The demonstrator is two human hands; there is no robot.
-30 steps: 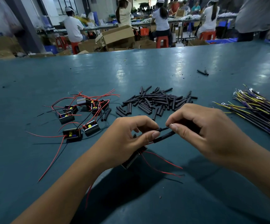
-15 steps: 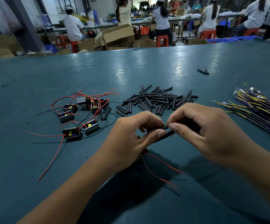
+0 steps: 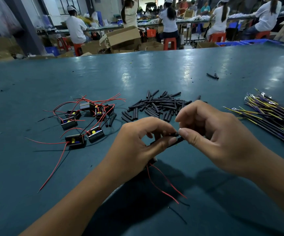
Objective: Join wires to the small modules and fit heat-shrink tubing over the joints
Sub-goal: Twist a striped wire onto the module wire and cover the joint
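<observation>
Two hands meet over the near middle of the table [image 3: 154, 68], and I read the step as sleeving: a black tube [image 3: 175, 143] is being worked along a dark wire at the joint. My left hand [image 3: 137, 145] is curled, thumb and forefinger pinching the tube from below, with a small module tucked under the palm (only a dark corner shows) and its red wires [image 3: 163, 183] trailing toward me. My right hand [image 3: 211, 133] pinches the tube's far end between thumb and forefinger; what the other fingers hold I cannot tell.

Several spare tubes [image 3: 156, 106] lie in a loose heap just beyond the hands. Left of them sits a cluster of modules [image 3: 85, 123] with red wires; whether those are finished I cannot say. To the right lies a bundle of yellow-and-dark wires [image 3: 273, 116] with ring ends.

My judgement is that the tube is not yet seated, since the joint itself is hidden under my fingertips. The next move calls for a steady left grip while the right slides the tube until it covers the joint evenly, without kinking the thin wire or pulling it out of the module.
</observation>
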